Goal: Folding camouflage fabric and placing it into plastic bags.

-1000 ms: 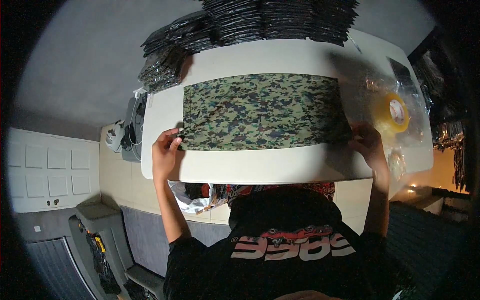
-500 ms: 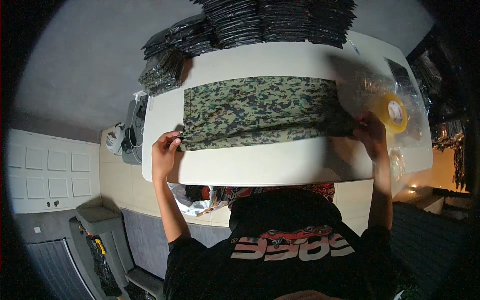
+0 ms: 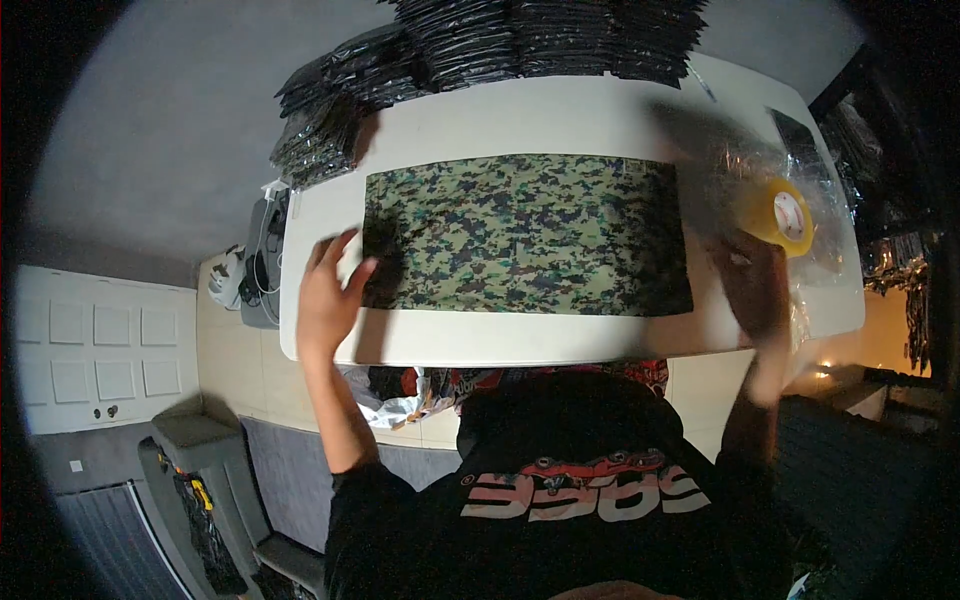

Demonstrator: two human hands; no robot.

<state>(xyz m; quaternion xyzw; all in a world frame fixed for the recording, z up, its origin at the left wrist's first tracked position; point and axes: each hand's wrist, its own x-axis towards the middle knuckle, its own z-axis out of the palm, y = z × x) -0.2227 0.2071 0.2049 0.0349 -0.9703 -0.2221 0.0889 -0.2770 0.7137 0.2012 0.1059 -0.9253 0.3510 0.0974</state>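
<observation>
A folded piece of camouflage cloth (image 3: 520,235), green, brown and black, lies flat as a rectangle on the white table (image 3: 500,335). Just off its left edge is my left hand (image 3: 332,300), fingers and thumb apart, holding nothing. Beyond the right edge, my right hand (image 3: 752,285) is in shadow and smeared by motion. Its fingers look stretched out, and no cloth shows in them. Close above that hand lies a roll of yellow tape (image 3: 790,217).
Stacks of black plastic packages (image 3: 560,40) line the far edge. A smaller pile of shiny packages (image 3: 315,145) sits at the far left corner. Clear plastic wrap (image 3: 830,240) and a dark flat object (image 3: 790,130) lie at the right. A grey sofa (image 3: 215,470) stands lower left.
Both hands have let go of the cloth's near corners and drawn slightly outward. The near edge, bunched before, now lies flat and nearer to me.
</observation>
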